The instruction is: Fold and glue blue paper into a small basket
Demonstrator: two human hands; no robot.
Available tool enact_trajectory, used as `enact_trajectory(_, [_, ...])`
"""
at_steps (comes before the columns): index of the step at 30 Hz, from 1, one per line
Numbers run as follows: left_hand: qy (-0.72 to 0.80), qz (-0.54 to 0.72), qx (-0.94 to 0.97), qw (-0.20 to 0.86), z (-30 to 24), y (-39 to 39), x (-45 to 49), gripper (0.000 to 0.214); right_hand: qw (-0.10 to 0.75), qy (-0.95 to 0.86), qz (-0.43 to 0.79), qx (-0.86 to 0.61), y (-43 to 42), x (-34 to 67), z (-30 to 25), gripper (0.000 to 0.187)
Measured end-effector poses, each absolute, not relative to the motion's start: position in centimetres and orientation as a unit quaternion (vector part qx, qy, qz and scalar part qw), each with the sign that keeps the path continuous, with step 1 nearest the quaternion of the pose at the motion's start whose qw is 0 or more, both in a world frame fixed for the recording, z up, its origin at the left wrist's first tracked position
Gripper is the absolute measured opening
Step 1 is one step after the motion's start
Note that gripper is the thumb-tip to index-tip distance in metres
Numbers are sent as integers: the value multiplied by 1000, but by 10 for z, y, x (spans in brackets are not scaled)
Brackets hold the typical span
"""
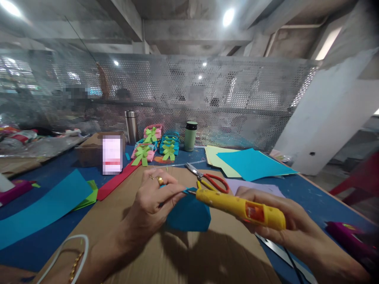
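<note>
My left hand (154,197) pinches a folded piece of blue paper (189,215) above a brown cardboard sheet (166,252). My right hand (284,219) grips a yellow glue gun (239,206). The gun's nozzle touches the upper edge of the blue paper, right beside my left fingertips. Red-handled scissors (207,178) lie on the cardboard just behind the gun.
Sheets of blue paper (254,163) and yellow paper lie at the back right. A long blue strip (44,209) and a red strip lie at the left. Finished paper baskets with green bows (156,148), a steel flask (131,127), a green bottle (190,136) and a cardboard box stand behind. A purple glue gun (349,236) lies at the right.
</note>
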State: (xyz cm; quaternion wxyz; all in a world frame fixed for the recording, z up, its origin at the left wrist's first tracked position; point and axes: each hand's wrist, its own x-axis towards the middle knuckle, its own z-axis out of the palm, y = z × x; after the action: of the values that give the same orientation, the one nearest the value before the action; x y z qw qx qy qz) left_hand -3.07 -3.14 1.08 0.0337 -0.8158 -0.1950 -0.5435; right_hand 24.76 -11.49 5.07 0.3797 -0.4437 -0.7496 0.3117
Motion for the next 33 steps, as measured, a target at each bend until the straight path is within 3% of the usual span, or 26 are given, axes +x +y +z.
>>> enact_trajectory(33, [-201,-533,-821,37,10,-31,-33,15,434,-720,308,-444,-118,248,49,24])
